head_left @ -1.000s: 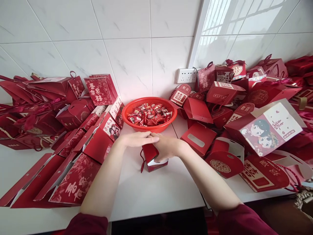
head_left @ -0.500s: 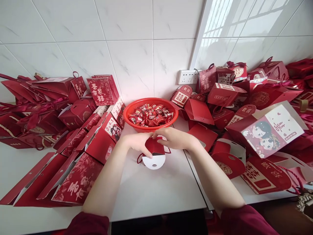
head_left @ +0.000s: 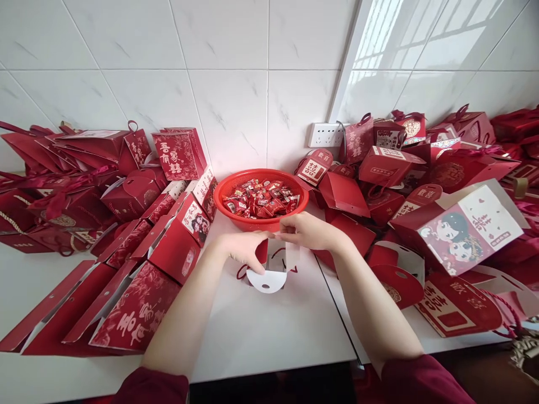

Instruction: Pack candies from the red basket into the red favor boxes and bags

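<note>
Both hands' grip is clamped on a small red card box (head_left: 272, 264): left hand (head_left: 244, 249) pinches its rounded white flap, right hand (head_left: 307, 231) its upright flap; round plastic basket (head_left: 261, 196) at twelve o'clock.

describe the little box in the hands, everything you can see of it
The box is a small red paper carton with white inner faces. It stands on the white table just in front of the red candy basket, with its top open. A rounded white flap with a finger hole is folded down toward the viewer, and a dark red cord handle loops out at its left. The left hand grips its left side; the right hand pulls up its right flap.
</note>
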Available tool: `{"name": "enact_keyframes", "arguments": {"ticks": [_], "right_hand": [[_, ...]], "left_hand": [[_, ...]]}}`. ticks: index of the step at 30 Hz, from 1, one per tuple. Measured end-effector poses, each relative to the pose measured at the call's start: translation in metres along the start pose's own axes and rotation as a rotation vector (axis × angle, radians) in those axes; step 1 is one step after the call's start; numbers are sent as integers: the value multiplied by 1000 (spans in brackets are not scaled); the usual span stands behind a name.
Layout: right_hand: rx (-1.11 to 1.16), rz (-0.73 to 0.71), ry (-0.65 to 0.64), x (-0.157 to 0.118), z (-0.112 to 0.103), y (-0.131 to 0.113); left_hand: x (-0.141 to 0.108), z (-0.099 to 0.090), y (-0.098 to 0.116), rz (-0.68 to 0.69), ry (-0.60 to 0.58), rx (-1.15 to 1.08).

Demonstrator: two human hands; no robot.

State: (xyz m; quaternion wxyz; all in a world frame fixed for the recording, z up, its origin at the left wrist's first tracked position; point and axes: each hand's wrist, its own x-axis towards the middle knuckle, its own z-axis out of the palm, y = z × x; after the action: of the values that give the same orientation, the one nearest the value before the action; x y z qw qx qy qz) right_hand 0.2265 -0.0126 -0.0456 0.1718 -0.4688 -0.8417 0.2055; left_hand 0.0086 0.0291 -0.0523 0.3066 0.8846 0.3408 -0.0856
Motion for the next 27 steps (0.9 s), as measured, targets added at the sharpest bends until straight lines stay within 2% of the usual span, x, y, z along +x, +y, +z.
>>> {"name": "enact_keyframes", "arguments": {"ticks": [3,5,7,13,16,20,22,25,27], "right_hand": [[-70,192,-161,0,6,3],[-65,277,-256,4,14,2],[-80,318,-296,9,22,-1],[-221,349,-278,15,29,-7],[-233,371,-281,13,25,-7],[-208,386,-297,12,22,-7],[-207,378,-287,12,23,-8],[-223,369,-269,14,24,-9],[-227,359,-267,14,24,-9]], "left_hand": [[0,0,0,-11,-27,-26],[-1,1,2,0,21,-57],[-2,1,5,27,83,-79],[-14,-4,18,-32,262,25],[-25,-8,18,-45,288,64],[-38,-10,17,-265,249,122],[-39,-7,23,-319,312,243],[-32,3,38,-288,461,488],[-25,10,45,-285,426,477]]}}
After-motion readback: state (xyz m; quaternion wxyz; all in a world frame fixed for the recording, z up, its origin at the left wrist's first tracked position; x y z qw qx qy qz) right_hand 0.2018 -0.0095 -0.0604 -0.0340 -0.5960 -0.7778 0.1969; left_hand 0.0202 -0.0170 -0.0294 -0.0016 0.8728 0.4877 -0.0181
